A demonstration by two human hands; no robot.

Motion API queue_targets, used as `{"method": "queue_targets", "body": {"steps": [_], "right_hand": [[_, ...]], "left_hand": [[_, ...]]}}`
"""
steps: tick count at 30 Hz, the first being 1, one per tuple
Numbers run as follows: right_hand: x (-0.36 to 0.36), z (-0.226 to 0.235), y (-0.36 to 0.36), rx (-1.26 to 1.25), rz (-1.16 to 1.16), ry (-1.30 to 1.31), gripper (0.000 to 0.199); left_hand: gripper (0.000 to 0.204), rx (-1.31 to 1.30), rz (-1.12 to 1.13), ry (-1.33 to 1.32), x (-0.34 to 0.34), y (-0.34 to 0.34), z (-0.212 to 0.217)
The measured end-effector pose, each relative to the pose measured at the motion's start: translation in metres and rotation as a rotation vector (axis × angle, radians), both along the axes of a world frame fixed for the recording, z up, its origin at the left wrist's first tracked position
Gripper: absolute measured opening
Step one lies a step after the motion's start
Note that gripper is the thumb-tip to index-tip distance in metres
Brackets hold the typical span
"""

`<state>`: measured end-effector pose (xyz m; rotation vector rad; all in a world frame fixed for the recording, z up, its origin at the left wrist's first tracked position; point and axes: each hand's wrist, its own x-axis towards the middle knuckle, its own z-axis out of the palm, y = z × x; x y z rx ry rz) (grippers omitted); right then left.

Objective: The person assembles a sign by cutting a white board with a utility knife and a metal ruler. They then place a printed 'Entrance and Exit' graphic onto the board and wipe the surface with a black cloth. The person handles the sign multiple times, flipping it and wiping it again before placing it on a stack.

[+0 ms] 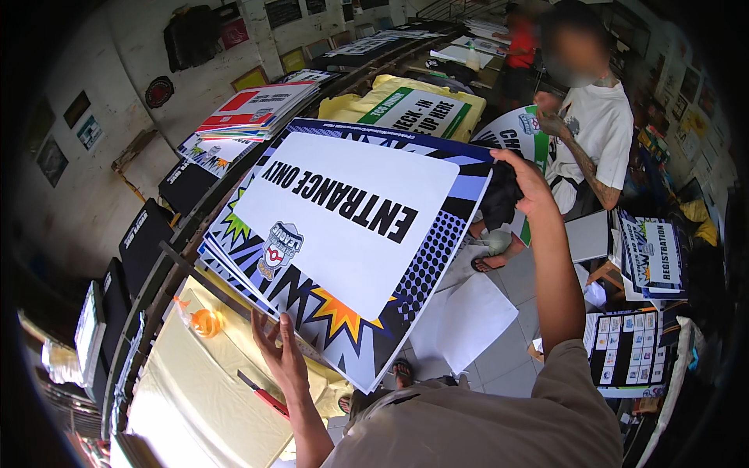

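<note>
I hold up a large printed sign board (343, 234), white in the middle with a blue, black and orange burst-pattern border, tilted above the work table. My left hand (279, 352) supports its lower edge from beneath, fingers spread against the board. My right hand (524, 178) grips its far right corner, arm stretched out. More boards of the same pattern lie directly under it.
A cream-covered table (199, 390) holds an orange ball-shaped thing (206, 322) and a red-handled tool (261, 394). Stacked signs (257, 105) lie further along. A seated person in a white shirt (597, 129) faces me. White sheets (468, 320) and more signs (651, 261) lie on the floor.
</note>
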<state>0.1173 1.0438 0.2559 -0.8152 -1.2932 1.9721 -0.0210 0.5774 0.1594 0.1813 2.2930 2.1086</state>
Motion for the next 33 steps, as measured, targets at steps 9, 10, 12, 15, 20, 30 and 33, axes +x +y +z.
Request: {"method": "queue_targets", "body": {"steps": [9, 10, 12, 15, 20, 30, 33], "right_hand": [[0.011, 0.020, -0.020, 0.120, -0.049, -0.019, 0.043], [0.014, 0.016, -0.020, 0.112, -0.059, -0.015, 0.045], [0.019, 0.006, -0.024, 0.042, -0.053, 0.003, 0.047], [0.032, -0.019, -0.027, 0.010, -0.111, -0.021, 0.042], [0.073, -0.044, -0.058, 0.005, -0.163, 0.075, 0.044], [0.096, -0.071, -0.163, 0.033, -0.002, 0.096, 0.038], [0.073, -0.065, -0.205, -0.004, 0.067, 0.106, 0.039]], "left_hand": [[0.049, 0.720, -0.347, -0.751, 0.007, -0.007, 0.011], [0.048, 0.710, -0.368, -0.752, 0.002, -0.007, 0.009], [0.047, 0.727, -0.385, -0.742, -0.007, -0.010, 0.002], [0.047, 0.693, -0.361, -0.712, -0.003, -0.014, 0.009], [0.041, 0.705, -0.433, -0.706, 0.008, -0.035, 0.016], [0.036, 0.718, -0.338, -0.365, 0.023, -0.203, 0.031], [0.035, 0.720, -0.196, -0.288, 0.037, -0.274, 0.043]]}}
